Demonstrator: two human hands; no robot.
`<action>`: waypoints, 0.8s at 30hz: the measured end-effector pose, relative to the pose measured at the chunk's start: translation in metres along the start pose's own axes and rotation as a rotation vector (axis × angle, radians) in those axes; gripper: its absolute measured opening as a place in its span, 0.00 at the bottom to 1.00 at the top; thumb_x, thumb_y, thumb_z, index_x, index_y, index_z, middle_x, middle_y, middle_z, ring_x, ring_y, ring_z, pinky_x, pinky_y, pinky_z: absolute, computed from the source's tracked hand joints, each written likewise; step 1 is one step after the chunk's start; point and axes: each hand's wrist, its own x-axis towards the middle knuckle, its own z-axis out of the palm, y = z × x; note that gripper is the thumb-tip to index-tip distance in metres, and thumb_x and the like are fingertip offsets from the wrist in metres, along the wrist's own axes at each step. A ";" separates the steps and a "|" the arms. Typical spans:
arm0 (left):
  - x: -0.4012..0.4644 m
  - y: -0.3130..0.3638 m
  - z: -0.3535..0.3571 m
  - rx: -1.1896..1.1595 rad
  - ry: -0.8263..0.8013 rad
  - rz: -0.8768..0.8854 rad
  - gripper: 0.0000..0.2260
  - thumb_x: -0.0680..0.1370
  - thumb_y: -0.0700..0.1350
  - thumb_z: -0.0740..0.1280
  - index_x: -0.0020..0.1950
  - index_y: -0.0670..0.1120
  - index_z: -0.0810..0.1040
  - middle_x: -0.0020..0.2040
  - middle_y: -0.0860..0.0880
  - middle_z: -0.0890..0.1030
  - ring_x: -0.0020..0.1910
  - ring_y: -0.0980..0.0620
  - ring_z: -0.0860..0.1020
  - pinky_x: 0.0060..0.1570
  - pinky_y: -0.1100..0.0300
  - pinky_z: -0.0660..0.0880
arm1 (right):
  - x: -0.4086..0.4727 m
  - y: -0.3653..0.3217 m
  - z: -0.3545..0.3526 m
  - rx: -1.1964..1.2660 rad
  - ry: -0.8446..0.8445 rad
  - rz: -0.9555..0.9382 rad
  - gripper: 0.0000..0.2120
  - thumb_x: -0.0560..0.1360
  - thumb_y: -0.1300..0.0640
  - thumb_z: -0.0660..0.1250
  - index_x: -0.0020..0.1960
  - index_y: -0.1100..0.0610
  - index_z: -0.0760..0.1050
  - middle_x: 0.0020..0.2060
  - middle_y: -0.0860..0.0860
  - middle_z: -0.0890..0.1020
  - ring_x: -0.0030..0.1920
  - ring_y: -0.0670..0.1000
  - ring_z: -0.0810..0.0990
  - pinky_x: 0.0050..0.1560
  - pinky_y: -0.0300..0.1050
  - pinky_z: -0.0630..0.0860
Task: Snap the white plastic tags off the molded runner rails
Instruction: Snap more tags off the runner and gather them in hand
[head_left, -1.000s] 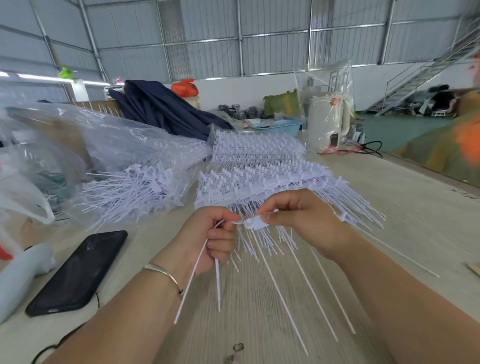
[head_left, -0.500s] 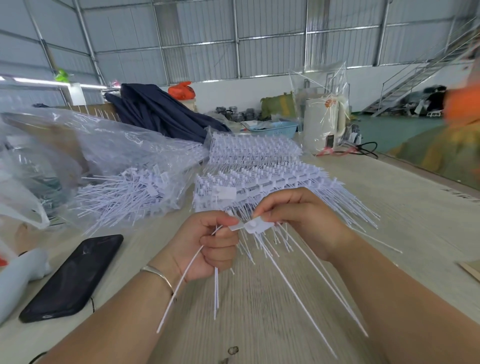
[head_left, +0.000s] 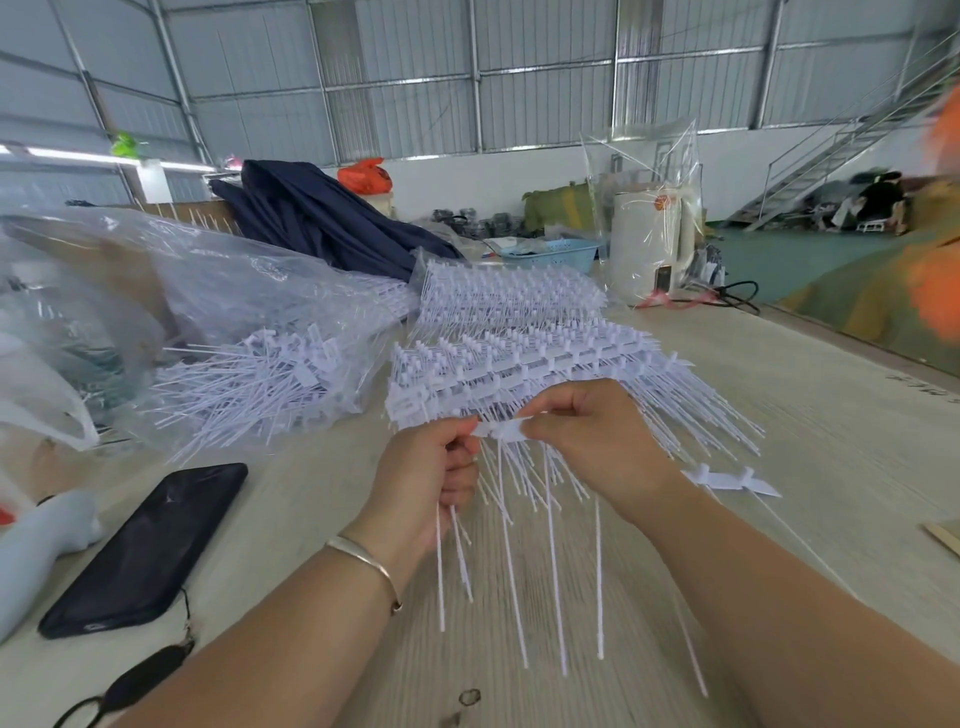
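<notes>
Item, our left hand: fingers curled round a few loose tags, their thin tails hanging below the fist, thumb and forefinger pinching one end of a short rail piece. Item, our right hand: fingertips pinching the other end of the same piece, long tails fanning down between our forearms. Bangle on the left wrist. Just behind the hands, a stack of uncut rails on the table, a second stack behind it. By the right wrist, a small rail offcut lying flat. To the left, a clear bag holding loose tags; nearer us, a dark phone, face up. Far end: dark cloth, blue basket, white kettle wrapped in clear film
</notes>
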 end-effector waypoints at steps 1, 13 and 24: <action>0.000 0.000 -0.001 -0.043 0.004 -0.021 0.16 0.80 0.40 0.61 0.32 0.44 0.66 0.18 0.54 0.59 0.14 0.59 0.56 0.14 0.70 0.51 | 0.000 0.000 0.001 0.010 -0.001 -0.004 0.08 0.70 0.66 0.70 0.37 0.54 0.82 0.18 0.43 0.70 0.18 0.41 0.62 0.22 0.34 0.59; 0.004 0.024 -0.036 -0.265 0.007 -0.021 0.16 0.80 0.44 0.61 0.32 0.47 0.65 0.21 0.54 0.59 0.15 0.59 0.57 0.14 0.68 0.52 | 0.001 -0.004 -0.032 0.233 -0.022 -0.016 0.06 0.72 0.66 0.68 0.41 0.59 0.83 0.25 0.44 0.75 0.27 0.40 0.71 0.34 0.32 0.67; -0.006 0.003 0.001 -0.023 -0.173 0.084 0.12 0.77 0.33 0.63 0.37 0.46 0.78 0.26 0.55 0.65 0.20 0.61 0.57 0.16 0.70 0.53 | -0.002 0.001 -0.015 0.042 0.011 -0.239 0.12 0.74 0.71 0.60 0.43 0.55 0.74 0.33 0.61 0.71 0.32 0.51 0.66 0.31 0.43 0.63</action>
